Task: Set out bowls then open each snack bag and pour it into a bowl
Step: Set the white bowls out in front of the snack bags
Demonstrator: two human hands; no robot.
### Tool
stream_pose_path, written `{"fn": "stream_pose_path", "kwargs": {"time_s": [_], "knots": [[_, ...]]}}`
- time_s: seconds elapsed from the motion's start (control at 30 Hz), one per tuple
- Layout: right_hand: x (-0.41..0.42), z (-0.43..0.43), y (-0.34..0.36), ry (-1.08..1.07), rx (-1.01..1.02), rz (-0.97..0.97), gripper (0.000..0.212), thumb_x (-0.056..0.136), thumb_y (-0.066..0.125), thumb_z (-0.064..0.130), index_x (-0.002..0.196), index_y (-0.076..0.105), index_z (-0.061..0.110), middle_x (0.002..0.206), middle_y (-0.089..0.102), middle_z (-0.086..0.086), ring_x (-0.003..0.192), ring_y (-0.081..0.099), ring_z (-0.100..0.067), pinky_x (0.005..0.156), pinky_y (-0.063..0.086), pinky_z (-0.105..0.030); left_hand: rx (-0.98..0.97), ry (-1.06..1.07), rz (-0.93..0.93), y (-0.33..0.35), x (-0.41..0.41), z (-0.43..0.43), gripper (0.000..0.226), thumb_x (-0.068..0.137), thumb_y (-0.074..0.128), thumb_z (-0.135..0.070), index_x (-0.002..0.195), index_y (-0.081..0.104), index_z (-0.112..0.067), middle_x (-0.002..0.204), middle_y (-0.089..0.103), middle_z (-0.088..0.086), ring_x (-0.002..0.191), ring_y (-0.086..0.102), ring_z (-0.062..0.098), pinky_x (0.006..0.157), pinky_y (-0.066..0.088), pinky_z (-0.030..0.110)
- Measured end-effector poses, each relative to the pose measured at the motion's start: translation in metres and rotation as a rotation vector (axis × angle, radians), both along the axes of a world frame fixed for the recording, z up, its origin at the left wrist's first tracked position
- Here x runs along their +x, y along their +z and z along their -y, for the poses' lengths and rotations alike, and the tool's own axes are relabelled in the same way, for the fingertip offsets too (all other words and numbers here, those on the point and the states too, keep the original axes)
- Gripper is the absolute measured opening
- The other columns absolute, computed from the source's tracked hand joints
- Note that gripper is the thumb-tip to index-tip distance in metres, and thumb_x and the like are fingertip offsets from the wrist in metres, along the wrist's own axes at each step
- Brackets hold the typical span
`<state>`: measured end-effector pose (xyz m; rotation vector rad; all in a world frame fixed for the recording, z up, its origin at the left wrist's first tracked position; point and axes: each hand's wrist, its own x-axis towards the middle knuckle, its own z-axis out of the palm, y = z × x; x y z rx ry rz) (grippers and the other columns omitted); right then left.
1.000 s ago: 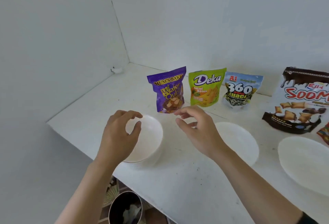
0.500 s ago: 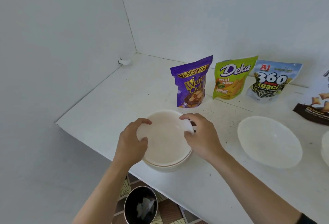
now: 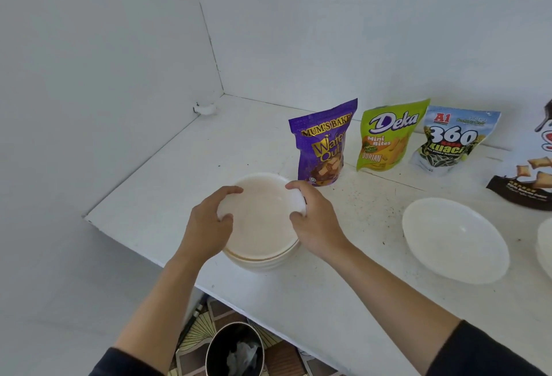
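A stack of white bowls [image 3: 263,220] was set near the edge of the table [image 3: 179,184], by the purple bag [image 3: 324,145]. Its top rim was gripped by the left hand [image 3: 207,226] and right hand [image 3: 315,220]. The bowls were judged hard, slippery and breakable, best held at both sides.

You've got white bowls [image 3: 263,226], a thin brown line round one rim. Purple bag [image 3: 324,142] with gold lettering, lime-green bag [image 3: 388,136] lettered white and yellow, pale blue bag [image 3: 451,139] showing black-and-white striped seeds. Your counter [image 3: 179,172] is white, flecked with dark specks. Below you, a black bin [image 3: 236,348] and a cream-and-brown fan-patterned floor [image 3: 197,333].
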<state>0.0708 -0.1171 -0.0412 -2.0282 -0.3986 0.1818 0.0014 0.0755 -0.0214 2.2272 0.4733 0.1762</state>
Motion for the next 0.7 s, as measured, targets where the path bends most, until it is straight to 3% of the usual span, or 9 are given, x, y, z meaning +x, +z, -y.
{"fn": "stream_pose_path", "kwargs": {"time_s": [0.07,0.2,0.3,0.37,0.43,0.53,0.63,0.7], "knots": [[0.002,0.000,0.004,0.004,0.006,0.009,0.056,0.085,0.050,-0.008,0.133,0.055,0.020,0.104,0.054,0.008,0.072,0.047,0.003,0.066,0.035,-0.016,0.041,-0.007,0.046,0.003,0.000,0.000,0.055,0.091,0.049,0.004,0.123,0.064,-0.038,0.109,0.063,-0.024,0.081,0.061,0.026,0.057,0.044,0.009],[0.006,0.007,0.015,-0.032,0.067,0.082,0.057,0.084,0.047,-0.012,0.133,0.056,0.017,0.078,0.042,0.023,0.062,0.040,0.005,0.058,0.039,-0.008,0.091,-0.033,0.119,0.018,0.004,0.003,0.055,0.092,0.049,0.004,0.126,0.063,-0.037,0.100,0.064,-0.031,0.078,0.059,0.028,0.058,0.043,0.012],[0.010,0.022,0.032,-0.090,0.153,0.112,0.057,0.083,0.046,-0.012,0.130,0.059,0.018,0.095,0.057,0.011,0.068,0.049,-0.002,0.055,0.040,-0.012,0.023,-0.057,0.176,0.035,0.015,0.017,0.058,0.092,0.047,0.004,0.124,0.063,-0.041,0.106,0.063,-0.039,0.084,0.061,0.014,0.067,0.045,0.010],[0.015,0.039,0.040,-0.138,0.185,0.123,0.056,0.084,0.045,-0.011,0.127,0.059,0.021,0.116,0.061,0.003,0.083,0.056,-0.006,0.057,0.045,-0.019,-0.042,-0.094,0.208,0.041,0.025,0.032,0.061,0.091,0.045,0.006,0.125,0.063,-0.040,0.120,0.062,-0.034,0.108,0.058,0.006,0.084,0.045,0.017],[0.020,0.062,0.043,-0.189,0.170,0.130,0.055,0.084,0.045,-0.010,0.126,0.060,0.021,0.116,0.061,0.004,0.082,0.056,-0.008,0.057,0.044,-0.021,-0.085,-0.129,0.211,0.040,0.039,0.053,0.061,0.091,0.044,0.007,0.126,0.063,-0.039,0.126,0.062,-0.023,0.115,0.056,0.009,0.085,0.045,0.019],[0.026,0.102,0.041,-0.240,0.107,0.108,0.054,0.084,0.047,-0.009,0.126,0.061,0.022,0.108,0.062,0.005,0.075,0.055,-0.004,0.057,0.039,-0.013,-0.080,-0.178,0.209,0.034,0.058,0.089,0.060,0.090,0.044,0.009,0.127,0.062,-0.035,0.127,0.059,-0.015,0.112,0.052,0.015,0.082,0.043,0.022],[0.032,0.147,0.030,-0.293,0.064,0.087,0.053,0.083,0.050,-0.008,0.125,0.061,0.023,0.117,0.065,0.000,0.095,0.061,-0.018,0.068,0.046,-0.021,-0.094,-0.222,0.171,0.025,0.075,0.134,0.058,0.092,0.044,0.011,0.131,0.061,-0.028,0.129,0.055,-0.006,0.112,0.049,0.016,0.085,0.040,0.023],[0.036,0.160,0.022,-0.273,0.000,0.089,0.050,0.086,0.053,-0.006,0.127,0.061,0.021,0.121,0.065,0.001,0.105,0.060,-0.019,0.076,0.045,-0.019,-0.127,-0.190,0.151,0.018,0.080,0.148,0.057,0.095,0.043,0.010,0.134,0.060,-0.027,0.135,0.052,-0.002,0.119,0.048,0.019,0.089,0.040,0.026]]}}
